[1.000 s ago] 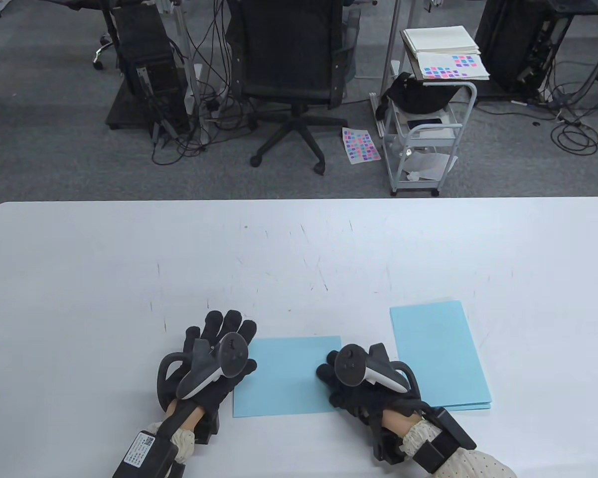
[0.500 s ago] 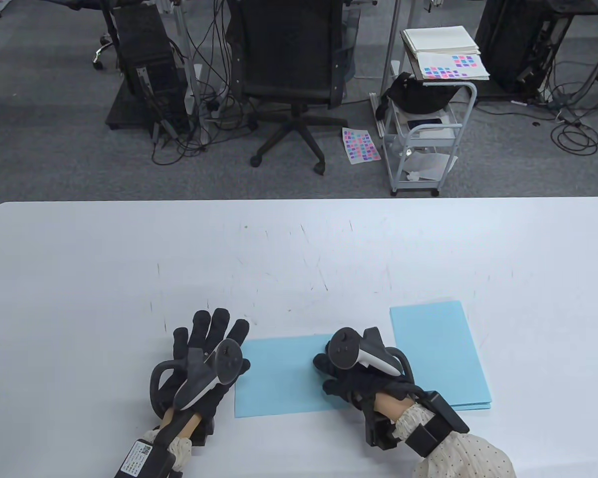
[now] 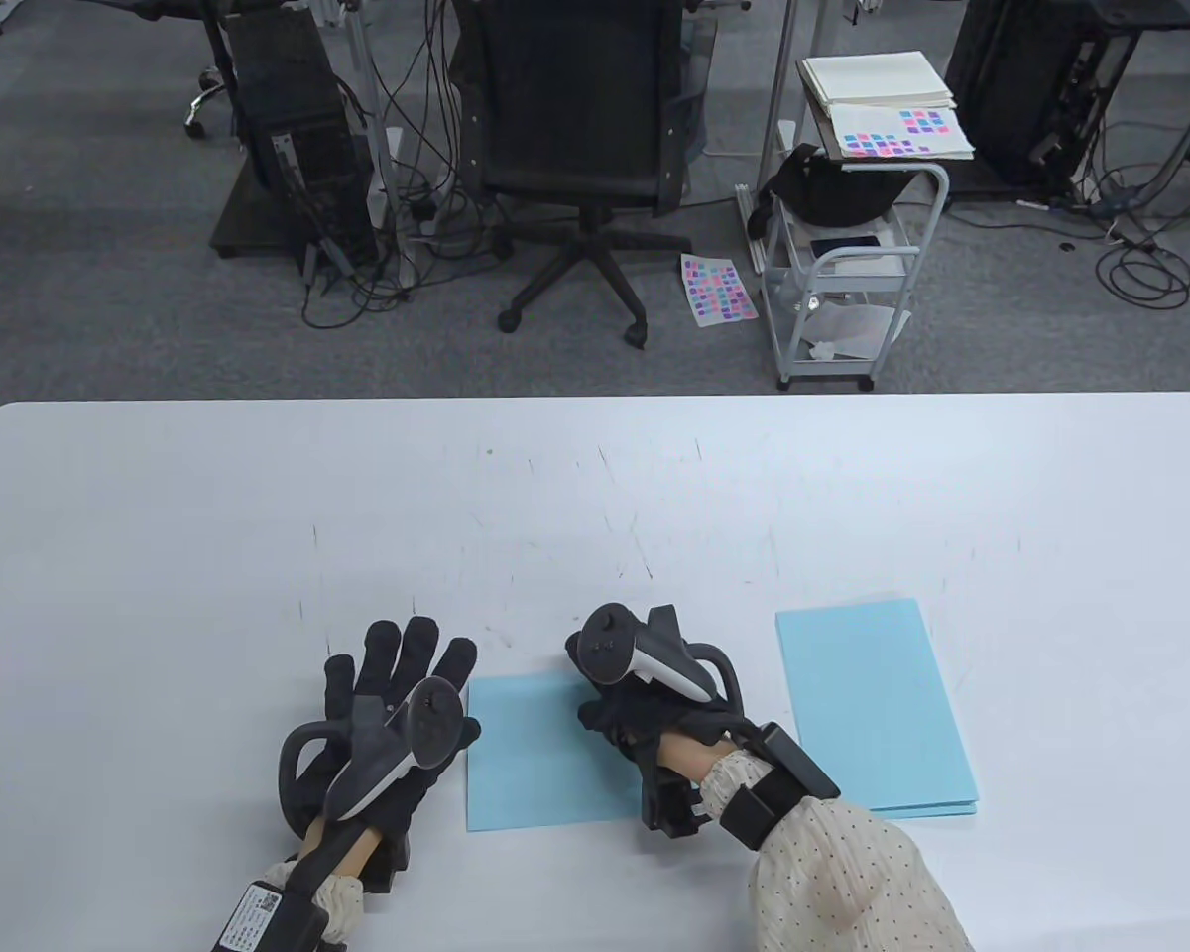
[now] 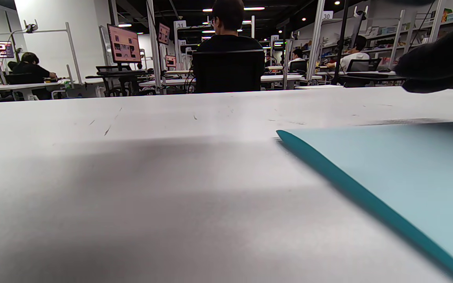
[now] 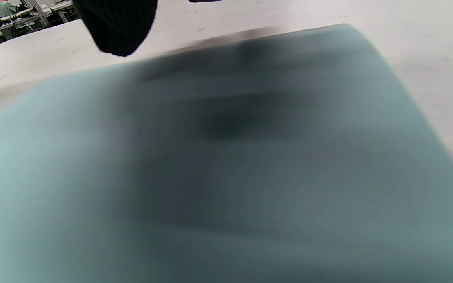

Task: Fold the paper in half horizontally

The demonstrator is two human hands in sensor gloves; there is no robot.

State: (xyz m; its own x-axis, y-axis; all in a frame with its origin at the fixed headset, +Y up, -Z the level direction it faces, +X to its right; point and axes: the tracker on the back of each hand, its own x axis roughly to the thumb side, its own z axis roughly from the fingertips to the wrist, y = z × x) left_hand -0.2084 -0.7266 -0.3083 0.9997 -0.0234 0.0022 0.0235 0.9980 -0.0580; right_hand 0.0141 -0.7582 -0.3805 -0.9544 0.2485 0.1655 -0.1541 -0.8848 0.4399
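both hands (image 3: 397,709) (image 3: 635,709) flank and press the folded paper (image 3: 535,764).

Matt blue paper (image 3: 545,764), seemingly smooth scuffed white table (image 3: 258,516), knit-gloved hand (image 3: 397,694)

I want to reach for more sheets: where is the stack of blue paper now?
In the table view, the stack of blue paper lies on the white table to the right of the right hand, apart from the folded sheet.

Your folded paper (image 3: 535,754) lies near the table's (image 3: 159,516) front edge, your left hand (image 3: 387,714) at its left edge, your right hand (image 3: 645,709) on it. The paper stack (image 3: 873,704) sits to its right, apart.
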